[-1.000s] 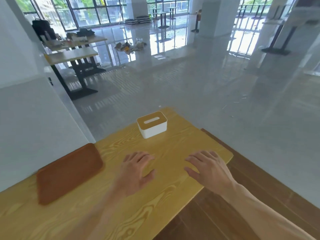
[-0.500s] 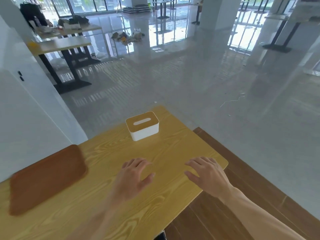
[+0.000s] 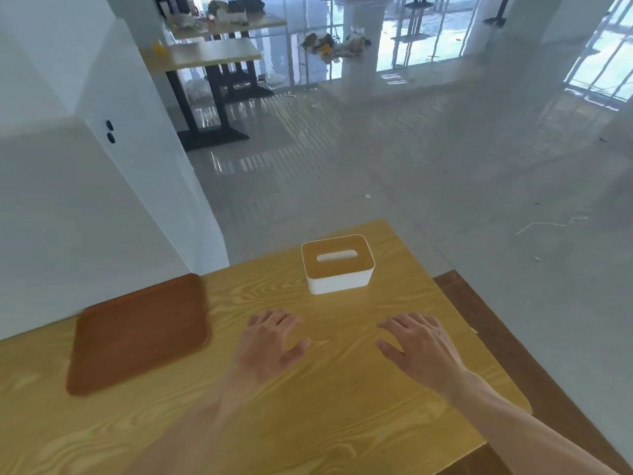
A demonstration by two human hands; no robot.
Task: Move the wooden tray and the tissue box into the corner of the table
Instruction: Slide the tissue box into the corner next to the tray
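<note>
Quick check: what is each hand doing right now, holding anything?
Left hand: open, fingers spread, empty, short of the tissue box.
Right hand: open, fingers spread, empty.

Both hands, left and right, spread flat, empty.

Bright daylight enters through far windows and glares off the glossy floor. The whole picture is soft; the tray is smeared with motion blur. Straight lines bow near the edges.
</note>
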